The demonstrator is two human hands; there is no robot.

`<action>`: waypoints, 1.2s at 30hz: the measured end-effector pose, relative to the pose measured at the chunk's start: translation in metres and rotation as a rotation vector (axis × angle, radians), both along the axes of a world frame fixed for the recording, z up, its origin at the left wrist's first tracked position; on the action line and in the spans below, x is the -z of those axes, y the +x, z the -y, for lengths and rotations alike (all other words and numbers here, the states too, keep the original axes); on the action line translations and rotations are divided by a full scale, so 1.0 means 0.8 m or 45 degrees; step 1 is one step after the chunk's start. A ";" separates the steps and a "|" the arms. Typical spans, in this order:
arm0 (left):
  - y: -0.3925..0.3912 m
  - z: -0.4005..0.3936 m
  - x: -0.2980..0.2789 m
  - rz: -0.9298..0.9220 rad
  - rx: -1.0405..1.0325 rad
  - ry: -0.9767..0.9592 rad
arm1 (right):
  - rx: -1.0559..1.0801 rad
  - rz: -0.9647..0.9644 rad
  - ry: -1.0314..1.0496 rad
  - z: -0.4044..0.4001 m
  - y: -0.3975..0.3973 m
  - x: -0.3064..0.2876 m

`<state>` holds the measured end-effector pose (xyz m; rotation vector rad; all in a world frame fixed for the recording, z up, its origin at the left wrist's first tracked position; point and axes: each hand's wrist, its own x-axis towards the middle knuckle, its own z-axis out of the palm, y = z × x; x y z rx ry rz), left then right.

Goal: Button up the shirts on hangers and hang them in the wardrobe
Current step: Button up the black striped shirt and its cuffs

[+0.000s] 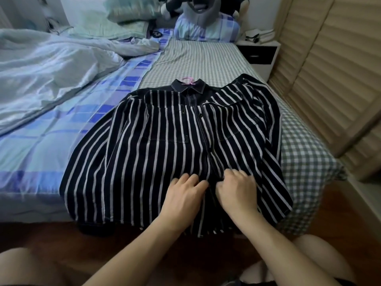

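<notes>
A dark navy shirt with white stripes (165, 145) lies flat on the bed, collar away from me, hem hanging over the bed's near edge. A pink hanger (188, 80) pokes out of its collar. My left hand (184, 191) and my right hand (237, 189) sit side by side low on the front placket, fingers curled and pinching the two front edges of the shirt. What lies under the fingertips is hidden. One dark button (200, 115) shows higher up on the placket.
The bed has a grey checked sheet (198, 60) and a blue plaid cover (68, 124); a rumpled pale quilt (47, 69) fills the left. Pillows and a plush toy (202, 11) lie at the head. A nightstand (259, 54) and louvred wardrobe doors (334, 69) stand right.
</notes>
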<state>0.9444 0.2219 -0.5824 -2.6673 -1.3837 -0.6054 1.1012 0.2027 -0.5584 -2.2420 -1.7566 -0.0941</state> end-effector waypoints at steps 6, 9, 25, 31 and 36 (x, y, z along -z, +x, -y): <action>0.009 0.001 -0.022 0.102 -0.049 -0.219 | 0.145 -0.177 -0.151 0.024 -0.007 -0.009; 0.009 0.015 -0.051 0.394 -0.224 -0.531 | 0.194 -0.424 -0.275 0.032 0.001 -0.033; 0.019 0.051 -0.078 1.191 -0.408 -1.213 | 0.055 -1.208 -0.267 0.055 -0.008 -0.059; 0.019 0.049 -0.079 1.290 -0.423 -1.244 | 0.005 -1.120 -0.221 0.049 -0.011 -0.057; 0.017 0.049 -0.077 1.377 -0.417 -1.273 | 0.018 -1.242 -0.341 0.052 0.000 -0.068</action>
